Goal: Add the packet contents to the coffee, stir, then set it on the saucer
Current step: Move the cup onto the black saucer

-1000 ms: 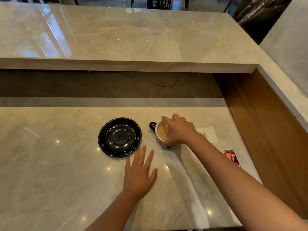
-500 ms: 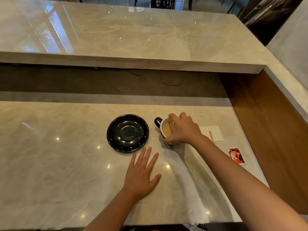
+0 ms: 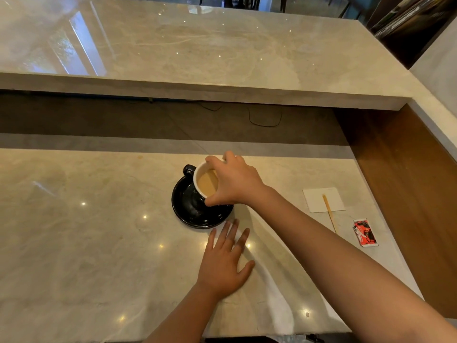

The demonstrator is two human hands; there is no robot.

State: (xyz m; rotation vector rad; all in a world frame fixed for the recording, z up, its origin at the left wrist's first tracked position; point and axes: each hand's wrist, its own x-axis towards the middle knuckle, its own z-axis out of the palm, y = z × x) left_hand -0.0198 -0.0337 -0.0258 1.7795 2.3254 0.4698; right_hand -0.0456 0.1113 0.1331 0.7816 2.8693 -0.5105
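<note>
A coffee cup (image 3: 206, 183), black outside and white inside, holds light brown coffee. My right hand (image 3: 235, 181) grips it by the rim from above and holds it over the black saucer (image 3: 190, 211); whether it touches the saucer I cannot tell. The cup's handle points to the back left. My left hand (image 3: 225, 261) lies flat on the counter, fingers apart, just in front of the saucer. A red packet (image 3: 365, 232) lies on the counter to the right. A wooden stir stick (image 3: 329, 211) rests partly on a white napkin (image 3: 321, 199).
The marble counter (image 3: 86, 231) stretches to the left. A raised marble ledge (image 3: 197, 90) runs along the back. A wooden side panel (image 3: 408, 181) closes the right. The counter's front edge lies close below my left wrist.
My right hand has carried the cup leftward from the counter beside the saucer to above the saucer. My left hand stays flat on the counter. The camera view has shifted.
</note>
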